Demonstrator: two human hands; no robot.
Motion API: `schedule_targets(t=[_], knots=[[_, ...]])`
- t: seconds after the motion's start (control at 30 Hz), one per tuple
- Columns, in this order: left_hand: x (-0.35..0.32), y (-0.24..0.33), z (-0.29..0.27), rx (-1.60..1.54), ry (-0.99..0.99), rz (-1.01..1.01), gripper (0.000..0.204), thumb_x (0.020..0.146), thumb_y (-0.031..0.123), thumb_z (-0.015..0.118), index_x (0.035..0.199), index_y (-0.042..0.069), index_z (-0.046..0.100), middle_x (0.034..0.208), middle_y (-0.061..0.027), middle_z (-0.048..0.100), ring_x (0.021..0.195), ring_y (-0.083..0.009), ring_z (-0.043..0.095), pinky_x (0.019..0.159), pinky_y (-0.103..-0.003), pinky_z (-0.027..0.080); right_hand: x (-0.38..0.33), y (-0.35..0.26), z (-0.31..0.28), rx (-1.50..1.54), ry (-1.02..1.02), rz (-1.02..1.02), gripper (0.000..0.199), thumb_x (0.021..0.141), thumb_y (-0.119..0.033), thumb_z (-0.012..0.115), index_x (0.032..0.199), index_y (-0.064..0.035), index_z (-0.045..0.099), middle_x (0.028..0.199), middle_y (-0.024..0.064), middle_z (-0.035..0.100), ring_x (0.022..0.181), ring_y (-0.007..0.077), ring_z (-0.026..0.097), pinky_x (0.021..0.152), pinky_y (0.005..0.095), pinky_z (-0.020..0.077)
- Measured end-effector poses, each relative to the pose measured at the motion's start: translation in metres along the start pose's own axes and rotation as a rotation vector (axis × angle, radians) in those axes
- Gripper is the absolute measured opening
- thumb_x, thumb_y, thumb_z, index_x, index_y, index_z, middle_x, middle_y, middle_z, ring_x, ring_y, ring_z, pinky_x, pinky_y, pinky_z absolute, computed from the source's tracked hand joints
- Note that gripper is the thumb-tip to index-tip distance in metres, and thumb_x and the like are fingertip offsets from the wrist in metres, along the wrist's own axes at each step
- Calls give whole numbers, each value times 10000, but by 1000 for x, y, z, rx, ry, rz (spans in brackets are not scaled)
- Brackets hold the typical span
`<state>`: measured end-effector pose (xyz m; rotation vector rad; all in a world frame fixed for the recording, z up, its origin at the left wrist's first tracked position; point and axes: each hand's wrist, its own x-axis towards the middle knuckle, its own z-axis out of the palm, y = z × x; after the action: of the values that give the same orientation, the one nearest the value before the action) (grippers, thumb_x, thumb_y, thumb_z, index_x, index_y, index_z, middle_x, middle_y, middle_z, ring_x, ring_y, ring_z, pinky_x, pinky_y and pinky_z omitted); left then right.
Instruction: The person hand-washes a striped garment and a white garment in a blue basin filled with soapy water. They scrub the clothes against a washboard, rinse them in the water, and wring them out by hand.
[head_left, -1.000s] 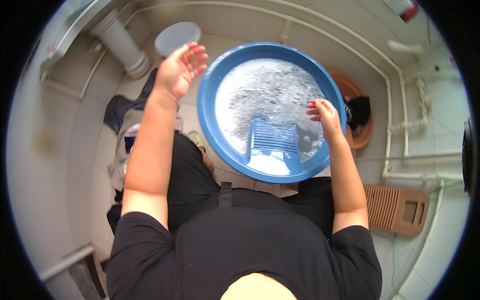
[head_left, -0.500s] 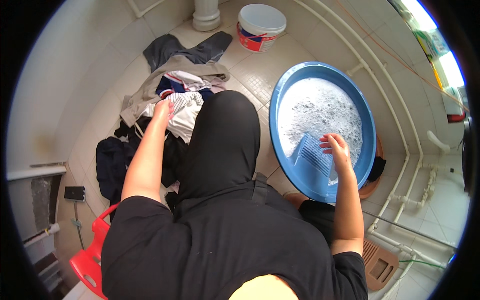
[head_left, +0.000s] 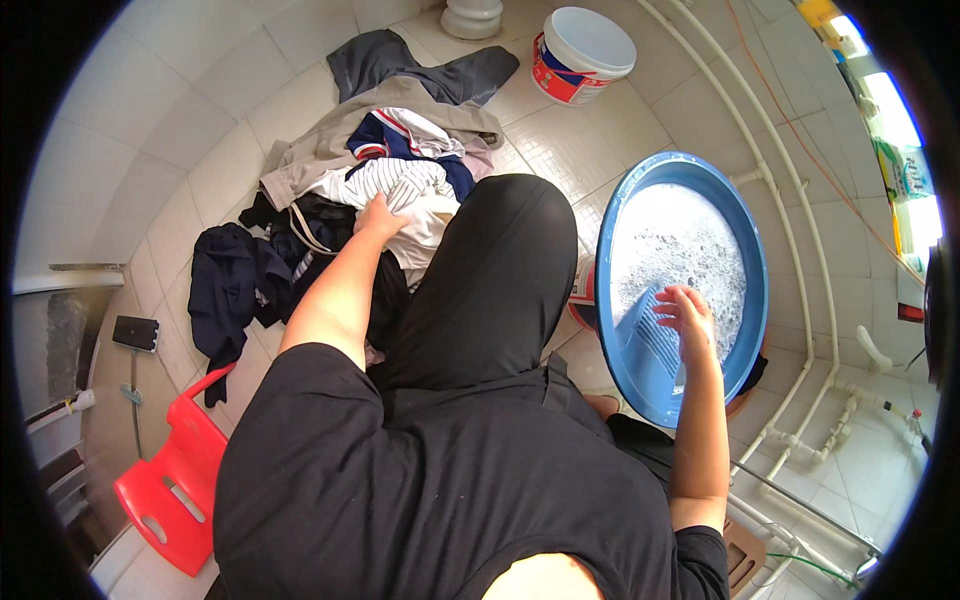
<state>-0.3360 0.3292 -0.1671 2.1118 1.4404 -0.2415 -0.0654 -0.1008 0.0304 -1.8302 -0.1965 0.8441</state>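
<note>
My left hand (head_left: 381,218) is at the clothes pile on the floor. Its fingers close on a white garment (head_left: 428,225), partly hidden by the cloth, beside a black-striped white garment (head_left: 395,182). Over on the right, my right hand (head_left: 692,318) hangs above a blue washboard (head_left: 650,350), holding nothing, its fingers bent and slightly apart. The washboard leans inside a large blue basin (head_left: 607,300) of foamy water (head_left: 690,235).
Dark clothes (head_left: 225,290) lie at the pile's left; grey trousers (head_left: 435,72) lie at its far end. A white-and-red bucket (head_left: 580,60) stands beyond. A red plastic chair (head_left: 180,480) is at my left. White pipes (head_left: 800,280) run along the right wall.
The view has shifted, so the pile and basin appear farther right. My left hand has moved farther over the white garment. My right hand stays above the washboard.
</note>
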Motion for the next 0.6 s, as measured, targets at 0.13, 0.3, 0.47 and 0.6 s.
schedule_targets(t=[0.13,0.3,0.47,0.6], knots=[[-6,-2,-10,-47,-8,-114,656,677,373,698,1217,107,437,1211,-143,477,1069,-295,522,865,-393,438,-5,4,3,-3,21,49,214,882,-221,495,975,-38,557,886,97,627,745,166,607,613,262,482],[-9,-2,12,-513,477,-485,705,610,412,754,1118,23,459,1152,-190,489,1008,-341,540,837,-412,454,-10,13,-6,44,24,88,228,892,-224,471,997,-34,540,907,105,615,756,177,606,617,265,489],[18,-19,62,-944,12,-561,371,662,283,752,883,36,587,798,-73,601,666,-159,587,464,-293,468,-14,14,-12,79,29,86,238,895,-223,454,1016,-31,527,923,112,609,757,185,611,610,263,497],[29,-38,54,-921,-92,-548,255,769,234,647,949,70,574,821,-65,590,671,-190,565,502,-339,449,-19,12,-16,101,42,83,246,878,-237,482,997,-28,534,913,113,614,753,189,606,610,272,487]])
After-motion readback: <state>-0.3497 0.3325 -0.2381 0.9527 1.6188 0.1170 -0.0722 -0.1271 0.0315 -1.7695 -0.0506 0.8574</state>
